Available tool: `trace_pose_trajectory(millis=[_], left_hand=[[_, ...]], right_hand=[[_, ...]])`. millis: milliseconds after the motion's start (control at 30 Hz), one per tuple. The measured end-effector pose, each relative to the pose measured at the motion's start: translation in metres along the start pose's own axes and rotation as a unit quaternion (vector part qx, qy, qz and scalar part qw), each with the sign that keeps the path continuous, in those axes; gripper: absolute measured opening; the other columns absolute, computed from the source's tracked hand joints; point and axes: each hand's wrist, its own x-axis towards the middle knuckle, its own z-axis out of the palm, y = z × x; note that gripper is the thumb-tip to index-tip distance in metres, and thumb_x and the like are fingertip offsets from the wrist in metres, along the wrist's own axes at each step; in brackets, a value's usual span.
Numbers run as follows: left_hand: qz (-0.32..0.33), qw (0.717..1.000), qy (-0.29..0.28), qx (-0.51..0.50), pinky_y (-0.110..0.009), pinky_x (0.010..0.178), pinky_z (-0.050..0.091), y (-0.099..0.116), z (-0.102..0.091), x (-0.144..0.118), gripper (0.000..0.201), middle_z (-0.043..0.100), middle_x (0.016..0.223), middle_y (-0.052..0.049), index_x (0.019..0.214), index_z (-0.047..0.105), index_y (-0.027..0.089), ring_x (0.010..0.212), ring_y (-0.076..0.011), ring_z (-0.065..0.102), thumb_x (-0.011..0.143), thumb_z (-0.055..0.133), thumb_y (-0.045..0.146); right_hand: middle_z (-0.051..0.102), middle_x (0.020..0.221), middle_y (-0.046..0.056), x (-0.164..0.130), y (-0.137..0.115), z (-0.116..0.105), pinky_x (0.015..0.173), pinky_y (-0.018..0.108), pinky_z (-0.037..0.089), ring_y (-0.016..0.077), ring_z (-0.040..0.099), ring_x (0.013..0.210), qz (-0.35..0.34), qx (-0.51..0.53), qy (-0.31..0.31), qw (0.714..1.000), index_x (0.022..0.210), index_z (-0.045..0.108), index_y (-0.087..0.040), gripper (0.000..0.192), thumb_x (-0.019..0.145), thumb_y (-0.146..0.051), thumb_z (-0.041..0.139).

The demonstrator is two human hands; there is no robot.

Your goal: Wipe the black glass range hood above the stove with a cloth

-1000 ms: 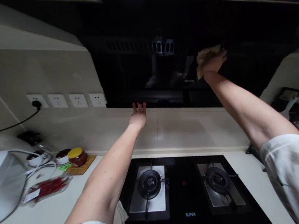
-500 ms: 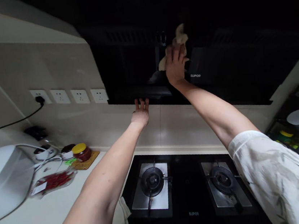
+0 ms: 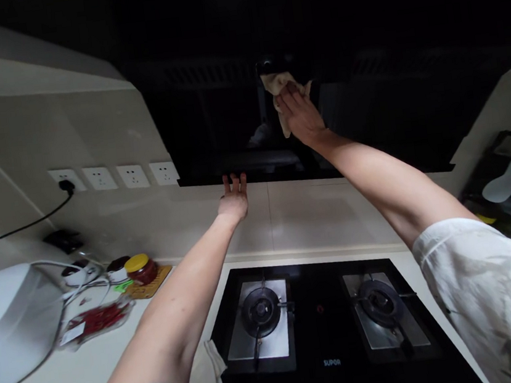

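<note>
My right hand (image 3: 300, 111) presses a beige cloth (image 3: 280, 81) against the glossy black front panel of the range hood (image 3: 222, 115). The cloth is bunched under its fingers, with loose edges showing above and to the left. Lower down, my left hand (image 3: 233, 201) reaches up with fingers stretched out and apart, its fingertips touching the hood's bottom edge. That hand holds nothing. Below both arms lies a black gas stove (image 3: 322, 338) with two burners, and no pot stands on it.
Wall sockets (image 3: 132, 176) line the left wall, one with a black plug (image 3: 67, 186). On the left counter are a yellow-lidded jar (image 3: 141, 269), a pack of dried red chillies (image 3: 97, 320) and a white appliance (image 3: 12, 333). A folded cloth (image 3: 204, 378) lies beside the stove. A white ladle (image 3: 501, 186) is at right.
My right hand has slid the cloth slightly left and down across the hood, and the cloth has bunched differently. My left hand stays at the bottom edge. The view has shifted a little.
</note>
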Motion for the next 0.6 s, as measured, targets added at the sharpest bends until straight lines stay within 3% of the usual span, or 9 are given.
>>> trace_pose_trajectory(millis=[100,233,467,600], left_hand=[[-0.004,1.0,-0.014,0.001,-0.052,0.111,0.059,0.002,-0.006,-0.002,0.09,0.017,0.178,-0.03,0.178,0.011,0.003,0.165,-0.0512,0.015,0.095,0.046,0.005],[-0.008,1.0,-0.022,-0.009,-0.053,0.11,0.06,0.002,-0.007,-0.002,0.096,0.015,0.179,-0.029,0.178,0.008,0.006,0.166,-0.0519,0.011,0.092,0.051,0.008],[-0.009,1.0,-0.027,-0.011,-0.051,0.114,0.058,0.001,-0.009,-0.002,0.096,0.014,0.18,-0.028,0.179,0.006,0.007,0.167,-0.0496,0.009,0.094,0.052,0.008],[-0.01,0.999,-0.033,-0.007,-0.053,0.116,0.055,0.001,-0.011,-0.003,0.094,0.014,0.179,-0.03,0.178,0.008,0.004,0.167,-0.0499,0.01,0.093,0.05,0.006]], right_hand=[[0.022,0.175,0.011,-0.001,-0.007,-0.01,0.142,0.051,0.025,0.0253,0.017,0.169,0.005,-0.001,-0.039,0.999,0.173,0.035,-0.009,0.07,0.109,-0.016,0.009],[0.012,0.178,0.003,0.007,-0.009,-0.033,0.143,0.048,0.022,0.0203,0.009,0.171,0.009,-0.011,-0.046,0.999,0.177,0.026,-0.016,0.072,0.108,-0.015,0.007],[0.02,0.175,0.013,-0.005,-0.005,-0.023,0.141,0.051,0.022,0.0279,0.015,0.168,-0.02,-0.009,-0.065,0.998,0.173,0.032,-0.004,0.067,0.11,-0.014,0.011],[0.019,0.175,0.016,-0.017,0.023,-0.029,0.14,0.053,0.022,0.0317,0.02,0.166,-0.007,0.003,-0.064,0.998,0.171,0.034,-0.001,0.066,0.11,-0.014,0.012]])
